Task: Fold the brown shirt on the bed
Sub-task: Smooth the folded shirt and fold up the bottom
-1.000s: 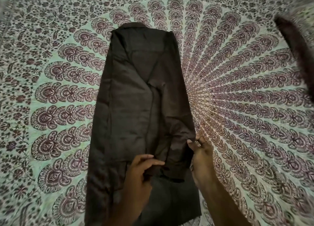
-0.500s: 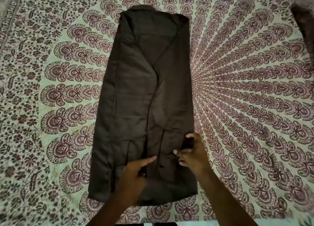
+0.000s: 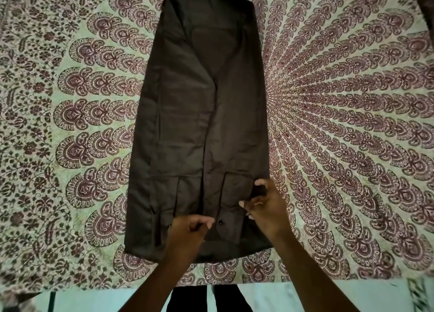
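Note:
The brown shirt (image 3: 202,114) lies flat on the bed as a long narrow strip, collar end far, hem near me. Both sleeves are folded in over the body, their cuffs lying side by side near the hem, each with a dark button. My left hand (image 3: 187,234) rests on the left cuff, its fingers curled in with a bit of cloth pinched at the fingertips. My right hand (image 3: 265,208) is at the shirt's right edge, thumb and fingers pinching the cloth of the right cuff.
The bed sheet (image 3: 340,135) has a dense maroon and green mandala print and spreads wide on both sides of the shirt. Its near edge (image 3: 305,280) runs just below the hem, with pale floor beyond. A dark cloth (image 3: 425,1) shows at the top right corner.
The view has moved back so the whole shirt and the bed's near edge show. Both hands shifted toward the hem; the right cuff now lies flat and the left fingers have curled in.

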A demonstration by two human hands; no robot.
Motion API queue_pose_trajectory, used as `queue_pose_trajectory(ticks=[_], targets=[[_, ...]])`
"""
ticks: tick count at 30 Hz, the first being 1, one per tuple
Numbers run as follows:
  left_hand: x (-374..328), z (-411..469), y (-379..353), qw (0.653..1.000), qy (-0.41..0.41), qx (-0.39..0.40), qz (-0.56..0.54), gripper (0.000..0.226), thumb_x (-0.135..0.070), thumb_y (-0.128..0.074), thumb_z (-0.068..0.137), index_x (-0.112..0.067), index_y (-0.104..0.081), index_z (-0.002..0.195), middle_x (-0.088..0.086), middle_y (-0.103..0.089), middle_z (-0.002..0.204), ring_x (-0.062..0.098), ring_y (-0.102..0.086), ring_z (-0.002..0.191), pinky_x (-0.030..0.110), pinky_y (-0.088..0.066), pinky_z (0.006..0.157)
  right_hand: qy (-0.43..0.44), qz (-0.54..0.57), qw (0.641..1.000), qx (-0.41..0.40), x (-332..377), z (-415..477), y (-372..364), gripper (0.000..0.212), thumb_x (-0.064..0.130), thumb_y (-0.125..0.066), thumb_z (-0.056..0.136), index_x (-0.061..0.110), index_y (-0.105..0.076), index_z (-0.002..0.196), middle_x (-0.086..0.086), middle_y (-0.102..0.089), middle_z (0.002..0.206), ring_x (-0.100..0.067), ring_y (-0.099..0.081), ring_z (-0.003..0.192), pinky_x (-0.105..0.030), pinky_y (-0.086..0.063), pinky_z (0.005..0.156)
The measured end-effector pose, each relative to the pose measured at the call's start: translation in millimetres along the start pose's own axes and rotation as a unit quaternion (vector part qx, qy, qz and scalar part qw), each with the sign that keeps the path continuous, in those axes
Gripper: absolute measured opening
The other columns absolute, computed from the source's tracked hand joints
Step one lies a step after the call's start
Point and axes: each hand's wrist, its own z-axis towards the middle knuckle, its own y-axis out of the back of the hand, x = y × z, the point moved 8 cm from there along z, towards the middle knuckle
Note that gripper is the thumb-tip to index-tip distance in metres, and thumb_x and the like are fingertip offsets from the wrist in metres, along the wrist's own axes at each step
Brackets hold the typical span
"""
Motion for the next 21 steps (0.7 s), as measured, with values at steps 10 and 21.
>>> queue_pose_trajectory(ticks=[10, 21], targets=[[-9, 8, -3, 0.992, 0.061, 0.066, 0.09, 0.019, -0.013, -0.072, 0.092, -0.025, -0.064, 0.079, -0.005, -0.061, 0.065, 0.02, -0.063, 0.07, 0.031, -0.046, 0.065, 0.023, -0.059, 0.998, -0.016, 14, 8, 7, 0.056, 0.009, -0.089, 0.075, 0.028, -0.053, 0.113, 0.0, -0.066, 0.067, -0.015, -0.069, 0.069, -0.026, -0.054, 0.071], [-47, 7, 1, 0.937, 0.029, 0.073, 0.341, 0.023, -0.041, -0.063, 0.096, -0.024, -0.048, 0.099, 0.013, -0.063, 0.112, 0.034, -0.064, 0.104, 0.042, -0.055, 0.091, 0.026, -0.139, 0.99, -0.012, 29, 28, 14, 0.049, 0.017, -0.092, 0.071, 0.027, -0.054, 0.1, -0.001, -0.068, 0.066, -0.019, -0.071, 0.064, -0.037, -0.059, 0.076]])
